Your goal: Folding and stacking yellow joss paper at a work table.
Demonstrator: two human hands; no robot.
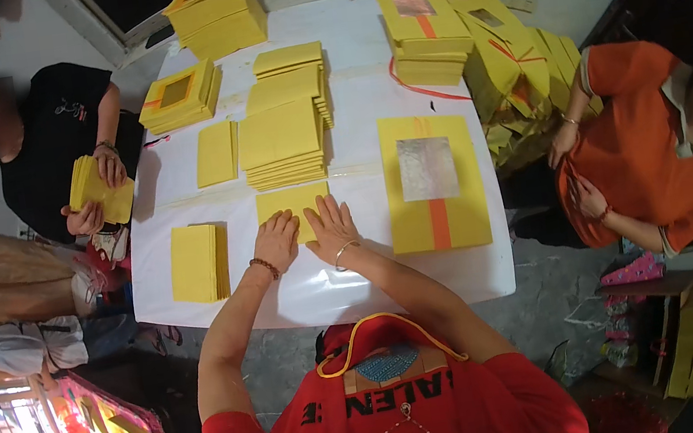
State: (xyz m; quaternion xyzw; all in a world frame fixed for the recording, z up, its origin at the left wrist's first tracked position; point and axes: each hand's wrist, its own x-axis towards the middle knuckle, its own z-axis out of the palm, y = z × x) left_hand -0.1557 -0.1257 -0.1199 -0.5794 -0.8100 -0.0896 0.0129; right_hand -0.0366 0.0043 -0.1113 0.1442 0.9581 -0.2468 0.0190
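Observation:
Both my hands lie on a yellow sheet of paper (289, 198) on the white table, close to its near edge. My left hand (277, 240) rests flat on the sheet's left part, fingers stretched out. With its fingers spread, my right hand (331, 226) presses on the right part. Just beyond the sheet stands a stepped pile of folded yellow paper (277, 135). A smaller yellow stack (194, 263) is to the left of my left hand. Right of my right hand lies a large yellow stack (420, 225) topped by a silver square and an orange strip.
More yellow stacks stand at the far left (221, 27) and far right (428, 41) of the white table (357, 290). A person in black (55, 125) holds yellow paper at the left. Another person in orange (646, 139) is at the right, beside heaped yellow bundles (511, 60).

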